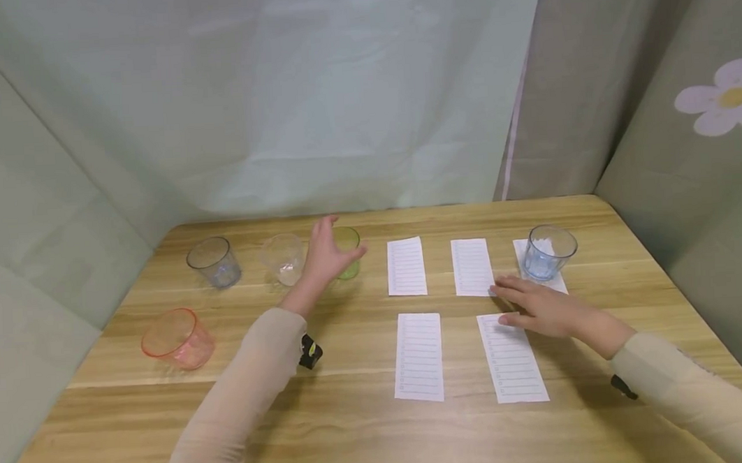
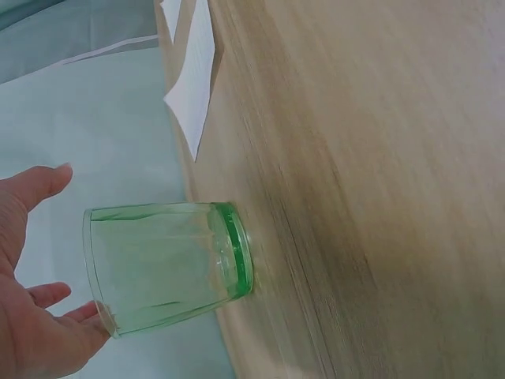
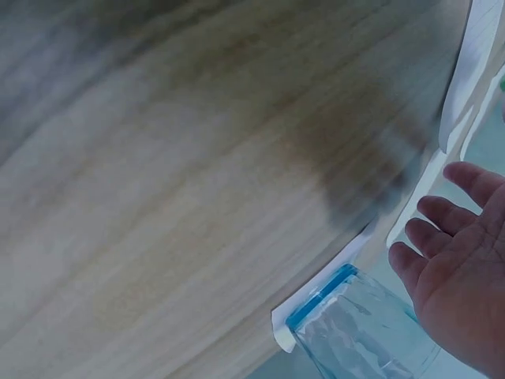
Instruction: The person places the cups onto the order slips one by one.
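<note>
My left hand (image 1: pixel 323 258) reaches to a green glass (image 1: pixel 347 238) near the back edge of the table. Thumb and fingers are spread apart at the glass's rim; in the left wrist view the thumb stands off it, and some fingertips show behind the rim, contact unclear. Over the paper slips on the right side, my right hand (image 1: pixel 541 308) holds nothing, with its fingers extended. It is closest to a lined slip (image 1: pixel 512 357) and another lined slip (image 1: pixel 472 268). A blue glass (image 1: pixel 539 268) with white crumpled material inside stands on a slip just beyond this hand.
Left of the green glass stand a clear glass (image 1: pixel 282 260) and a grey-blue glass (image 1: pixel 218 267). A pink glass (image 1: pixel 191 346) sits nearer the left edge. Two more lined slips, a back one (image 1: pixel 406 268) and a front one (image 1: pixel 418 358), lie mid-table. A curtain (image 1: pixel 339 107) hangs behind.
</note>
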`<state>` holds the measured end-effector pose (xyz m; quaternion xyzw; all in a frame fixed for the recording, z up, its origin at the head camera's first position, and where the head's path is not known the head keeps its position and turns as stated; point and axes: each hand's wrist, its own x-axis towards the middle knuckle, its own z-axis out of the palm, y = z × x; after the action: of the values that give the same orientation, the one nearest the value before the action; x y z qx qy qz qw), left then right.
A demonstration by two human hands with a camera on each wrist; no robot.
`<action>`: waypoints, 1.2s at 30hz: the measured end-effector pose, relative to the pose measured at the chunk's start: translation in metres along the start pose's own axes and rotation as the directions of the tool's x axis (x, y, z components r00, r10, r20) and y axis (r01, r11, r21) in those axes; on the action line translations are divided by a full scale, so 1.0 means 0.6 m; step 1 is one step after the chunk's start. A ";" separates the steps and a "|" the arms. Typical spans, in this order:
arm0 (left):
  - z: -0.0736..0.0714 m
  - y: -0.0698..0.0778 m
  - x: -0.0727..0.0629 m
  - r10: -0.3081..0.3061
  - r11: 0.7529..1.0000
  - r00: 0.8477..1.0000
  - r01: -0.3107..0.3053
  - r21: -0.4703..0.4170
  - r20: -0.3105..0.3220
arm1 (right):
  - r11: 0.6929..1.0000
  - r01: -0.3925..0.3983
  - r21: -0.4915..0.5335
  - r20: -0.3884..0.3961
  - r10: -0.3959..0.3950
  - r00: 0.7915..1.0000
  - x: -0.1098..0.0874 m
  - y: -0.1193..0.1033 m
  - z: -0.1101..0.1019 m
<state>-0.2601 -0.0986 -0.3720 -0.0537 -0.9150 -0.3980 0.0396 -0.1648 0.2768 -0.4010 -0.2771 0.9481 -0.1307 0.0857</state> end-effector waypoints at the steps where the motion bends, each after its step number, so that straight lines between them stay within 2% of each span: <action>1: -0.001 0.000 -0.001 0.004 1.000 1.000 -0.004 0.008 -0.001 | 1.000 -0.001 0.000 -0.001 0.001 1.000 -0.001 0.000 0.001; 10: -0.005 -0.002 -0.002 -0.018 0.999 1.000 0.018 0.028 -0.021 | 1.000 -0.010 0.003 -0.001 0.010 1.000 -0.004 0.000 0.006; 17: -0.003 -0.013 -0.001 -0.061 0.998 0.998 0.061 0.024 -0.001 | 1.000 -0.012 -0.001 -0.007 0.012 1.000 -0.003 0.001 0.008; 26: 0.001 -0.026 -0.007 -0.119 0.993 0.992 0.119 -0.010 0.034 | 0.998 0.016 -0.067 -0.016 -0.017 1.000 -0.001 0.002 0.011; 31: 0.004 -0.030 -0.006 -0.121 0.993 0.992 0.121 -0.007 0.038 | 0.994 0.032 -0.101 -0.020 -0.034 0.999 -0.003 0.002 0.010; 36: 0.010 -0.027 -0.003 -0.119 0.993 0.993 0.119 0.023 0.011 | 0.991 0.058 -0.121 -0.028 -0.062 0.998 -0.005 0.005 0.009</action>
<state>-0.2604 -0.1055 -0.3878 -0.0009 -0.9211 -0.3891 0.0107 -0.1626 0.2798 -0.4067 -0.3081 0.9466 -0.0802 0.0501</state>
